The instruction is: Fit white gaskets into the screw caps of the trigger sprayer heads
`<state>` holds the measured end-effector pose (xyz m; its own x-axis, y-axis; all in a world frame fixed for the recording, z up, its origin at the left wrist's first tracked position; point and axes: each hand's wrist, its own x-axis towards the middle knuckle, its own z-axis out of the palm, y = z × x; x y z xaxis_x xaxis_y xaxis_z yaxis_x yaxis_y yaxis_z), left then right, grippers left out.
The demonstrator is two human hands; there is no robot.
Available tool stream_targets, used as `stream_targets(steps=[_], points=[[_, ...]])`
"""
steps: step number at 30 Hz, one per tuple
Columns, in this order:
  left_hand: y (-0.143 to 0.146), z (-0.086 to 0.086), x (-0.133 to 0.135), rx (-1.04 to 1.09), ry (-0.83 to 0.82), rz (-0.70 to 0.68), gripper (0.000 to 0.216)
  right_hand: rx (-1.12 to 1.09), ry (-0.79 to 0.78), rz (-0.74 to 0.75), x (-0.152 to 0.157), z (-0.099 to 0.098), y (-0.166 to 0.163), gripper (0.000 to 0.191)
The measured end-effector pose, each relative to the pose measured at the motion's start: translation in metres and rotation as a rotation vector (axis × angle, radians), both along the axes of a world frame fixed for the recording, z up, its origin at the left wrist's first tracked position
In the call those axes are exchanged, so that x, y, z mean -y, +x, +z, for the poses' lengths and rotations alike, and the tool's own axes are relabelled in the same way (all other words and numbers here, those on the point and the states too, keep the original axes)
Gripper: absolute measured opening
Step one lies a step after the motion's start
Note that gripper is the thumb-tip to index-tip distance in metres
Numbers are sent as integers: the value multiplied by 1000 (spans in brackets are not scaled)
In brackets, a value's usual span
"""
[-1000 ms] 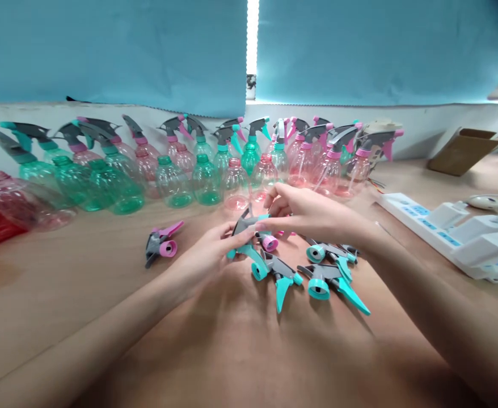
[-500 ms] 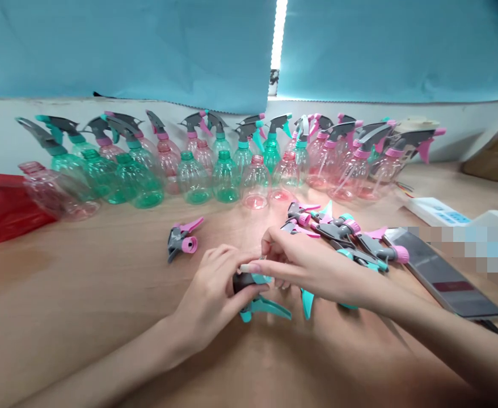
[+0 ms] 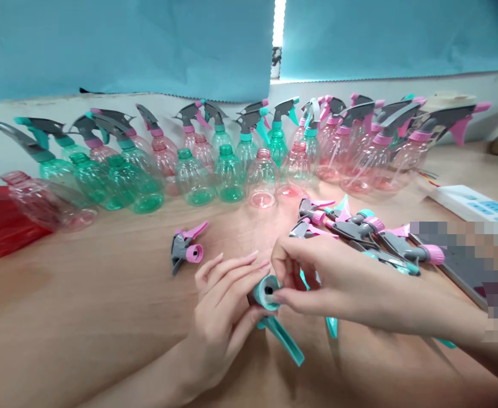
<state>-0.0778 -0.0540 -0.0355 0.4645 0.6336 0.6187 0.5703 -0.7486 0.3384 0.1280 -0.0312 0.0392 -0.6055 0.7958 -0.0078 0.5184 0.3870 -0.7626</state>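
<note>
My left hand [image 3: 226, 309] is wrapped round a grey and teal trigger spray head [image 3: 256, 294]. Its open teal collar faces up and to the right, with a dark hole inside, and its teal trigger points down to the right. At the collar's right rim, the thumb of my right hand [image 3: 317, 277] touches the edge. The other right fingers are curled in a pinch; whatever lies between them is hidden. On the table to the left rests a grey and pink spray head [image 3: 184, 247]. Several loose spray heads [image 3: 355, 232] are piled beyond my right hand.
Clear pink and green bottles stand in rows at the back, some topped with spray heads, others uncapped, like one pink bottle [image 3: 262, 180]. A red bag [image 3: 11, 226] lies at the far left. On the right are a white device with blue buttons [image 3: 478, 203] and a dark flat panel [image 3: 457, 277].
The held spray head has turned so its collar opening faces me more. My right thumb has moved from across the collar to its right rim. The view has shifted slightly.
</note>
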Motion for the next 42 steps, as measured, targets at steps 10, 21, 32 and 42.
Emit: stream_targets(steps=[10,21,32,42], points=[[4,2,3,23,18,-38,20,-56,-225,-51,3,1,-5,19],[-1,0,2,9,53,-39,21,-134,-351,-143,7,-12,-16,20],[4,-2,2,66,89,-49,20,-13,66,-166,22,-16,-21,23],[5,-2,2,89,87,-26,19,212,269,-165,28,-10,-26,23]])
